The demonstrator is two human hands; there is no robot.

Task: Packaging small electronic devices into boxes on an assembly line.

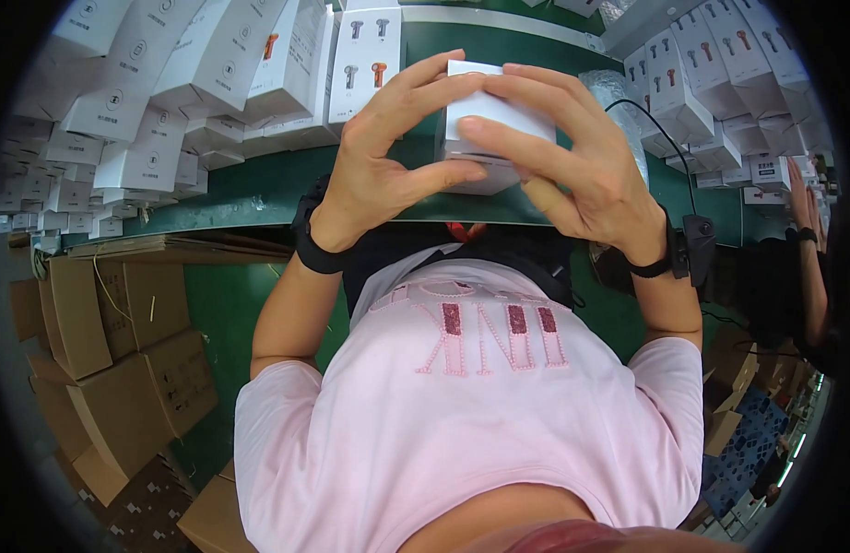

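Between my two hands is a small white box (513,115), held just over the near edge of the green table (259,189). My left hand (393,147) grips its left side, with the thumb low on the front and the fingers at the upper edge. My right hand (572,138) wraps over the top and right side, its fingers lying across the upper face. The fingers hide much of the box. Each wrist wears a black band, and a small black device (698,241) with a cable sits at the right one.
White printed boxes (287,60) stand stacked at the left, more white boxes (688,78) at the right. Clear bubble wrap (614,92) lies beyond my right hand. Brown cartons (135,369) stand on the floor at left. At far right shows another person's arm (809,267).
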